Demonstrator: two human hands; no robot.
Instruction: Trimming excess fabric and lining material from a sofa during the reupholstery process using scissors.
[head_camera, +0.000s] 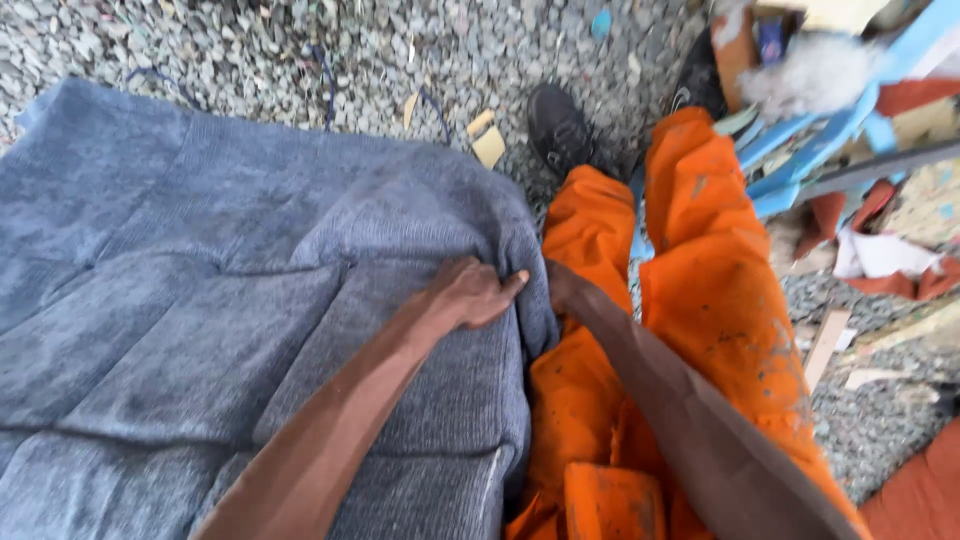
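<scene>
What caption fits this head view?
Left hand pressing the blue-grey upholstered cushion, right hand at its edge, above orange trousers.

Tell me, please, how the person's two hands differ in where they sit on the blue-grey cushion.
The left hand lies in full view on top of the blue-grey cushion, fingers curled into the fabric. The right hand is at the cushion's side edge, fingers hidden behind it, against the orange trousers. Both are bare and meet at the same corner.

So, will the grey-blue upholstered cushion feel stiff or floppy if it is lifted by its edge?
The cushion probably flexes rather than flops: its padded panels look thick. The left hand dents the cover, so it seems soft. The ribbed fabric should not be slippery.
</scene>
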